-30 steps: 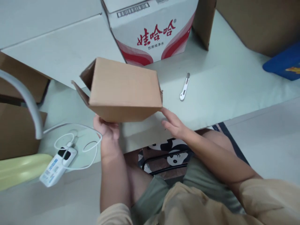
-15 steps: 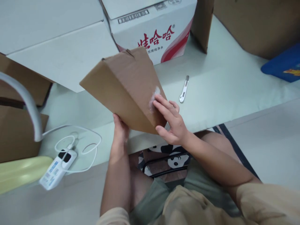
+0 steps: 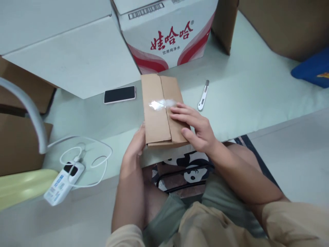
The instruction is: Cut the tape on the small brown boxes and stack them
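Observation:
A small brown cardboard box (image 3: 155, 125) is held at the table's near edge, its two flaps meeting in a seam. A short strip of clear tape (image 3: 158, 104) lies across that seam. My left hand (image 3: 137, 140) grips the box's lower left side; some of its fingers are hidden behind it. My right hand (image 3: 196, 127) lies on the right flap with fingers stretched out, the fingertips by the end of the tape. To the right of the box lies a white utility knife (image 3: 203, 96).
A black-screened phone (image 3: 119, 94) lies left of the box. Behind stand a white carton with red lettering (image 3: 169, 44) and a large white box (image 3: 72, 58). At left are a white power bank (image 3: 64, 183) with its cable and a curved white tube (image 3: 31, 109). A blue object (image 3: 312, 70) is at right.
The box has turned and come down from its tilted pose, so its taped face now points up. The phone behind it has come into view. My right hand stays on the box.

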The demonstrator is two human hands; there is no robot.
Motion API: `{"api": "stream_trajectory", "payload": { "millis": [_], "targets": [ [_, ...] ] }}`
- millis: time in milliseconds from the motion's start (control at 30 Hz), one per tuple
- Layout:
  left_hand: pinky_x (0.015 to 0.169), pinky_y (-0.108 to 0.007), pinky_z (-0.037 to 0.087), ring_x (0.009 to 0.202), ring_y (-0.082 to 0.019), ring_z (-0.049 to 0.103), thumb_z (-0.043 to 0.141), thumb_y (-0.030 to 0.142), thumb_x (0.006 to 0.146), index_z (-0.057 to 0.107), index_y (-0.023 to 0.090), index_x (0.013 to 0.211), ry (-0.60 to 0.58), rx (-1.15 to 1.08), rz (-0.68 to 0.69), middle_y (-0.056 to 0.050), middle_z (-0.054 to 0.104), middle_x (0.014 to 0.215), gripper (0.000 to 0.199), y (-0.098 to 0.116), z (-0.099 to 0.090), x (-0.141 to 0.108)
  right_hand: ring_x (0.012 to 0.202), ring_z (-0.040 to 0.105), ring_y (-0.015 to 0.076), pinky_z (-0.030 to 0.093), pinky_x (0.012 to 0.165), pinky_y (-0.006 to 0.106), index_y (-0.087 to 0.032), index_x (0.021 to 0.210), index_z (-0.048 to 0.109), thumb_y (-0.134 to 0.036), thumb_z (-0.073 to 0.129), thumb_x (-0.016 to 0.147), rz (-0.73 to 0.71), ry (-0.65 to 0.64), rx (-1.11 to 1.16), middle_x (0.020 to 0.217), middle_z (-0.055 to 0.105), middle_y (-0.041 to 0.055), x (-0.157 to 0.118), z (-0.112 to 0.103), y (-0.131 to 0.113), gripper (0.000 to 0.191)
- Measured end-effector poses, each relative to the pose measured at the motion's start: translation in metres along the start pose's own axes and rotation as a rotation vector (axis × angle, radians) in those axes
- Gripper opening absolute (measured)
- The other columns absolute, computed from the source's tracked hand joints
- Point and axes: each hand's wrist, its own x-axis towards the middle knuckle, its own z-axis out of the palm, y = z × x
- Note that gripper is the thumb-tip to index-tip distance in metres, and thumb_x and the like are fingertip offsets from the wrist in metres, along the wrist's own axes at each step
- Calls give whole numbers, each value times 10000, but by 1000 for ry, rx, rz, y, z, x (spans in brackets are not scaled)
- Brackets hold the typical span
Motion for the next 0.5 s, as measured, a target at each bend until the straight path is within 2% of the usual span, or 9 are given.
{"api": "stream_trajectory", "payload": {
  "millis": [100,167,233,300,333,400,467,500],
  "targets": [
    [971,-492,594,1045,-314,719,799,558,760,767,198,884,-31,149,-90,-111,783,985,383,5,-1,-2,1414,548,269,444,1207,569,-294,1288,694,-353,528,972,21,-14,-2,1376,687,34,-1,-3,7,361],
    [994,-513,572,1075,-325,709,763,610,768,768,191,986,20,290,-66,-134,770,1065,473,9,0,-4,1419,543,268,441,1207,570,-292,1274,702,-353,539,967,-2,-30,4,1371,690,36,-2,-4,12,352],
    [1081,-529,510,1193,-328,670,715,630,802,730,206,1167,156,386,117,-142,727,1240,559,15,1,-8,1415,546,263,431,1217,558,-279,1282,696,-336,547,962,-37,-50,22,1383,683,48,-1,-3,15,357],
    [1197,-521,401,1377,-315,558,639,641,858,667,252,1304,260,397,428,-111,645,1410,593,22,0,-14,1399,560,254,427,1222,537,-266,1295,686,-325,543,961,-82,-88,43,1381,683,55,1,2,16,368],
    [1242,-516,343,1446,-306,494,593,651,882,658,273,1322,244,406,583,-86,621,1448,584,25,0,-16,1395,562,251,429,1222,529,-259,1300,681,-324,539,961,-104,-112,53,1374,687,58,2,5,16,373],
    [1290,-519,262,1498,-294,433,494,644,935,681,304,1298,102,463,812,-43,632,1436,531,30,-2,-20,1403,551,253,431,1221,519,-237,1295,677,-327,534,961,-136,-147,78,1346,700,70,4,14,12,374],
    [1306,-530,233,1483,-285,452,423,588,980,689,322,1291,-30,536,939,-21,654,1398,488,31,-4,-20,1408,541,251,419,1228,509,-217,1257,689,-327,526,968,-136,-146,120,1327,704,84,5,21,5,349],
    [1309,-529,235,1469,-277,467,390,551,999,681,330,1306,-58,552,974,-15,657,1390,478,30,-4,-19,1407,537,247,421,1225,501,-215,1237,694,-328,517,976,-111,-127,139,1335,695,87,5,22,1,335]
  ]
}}
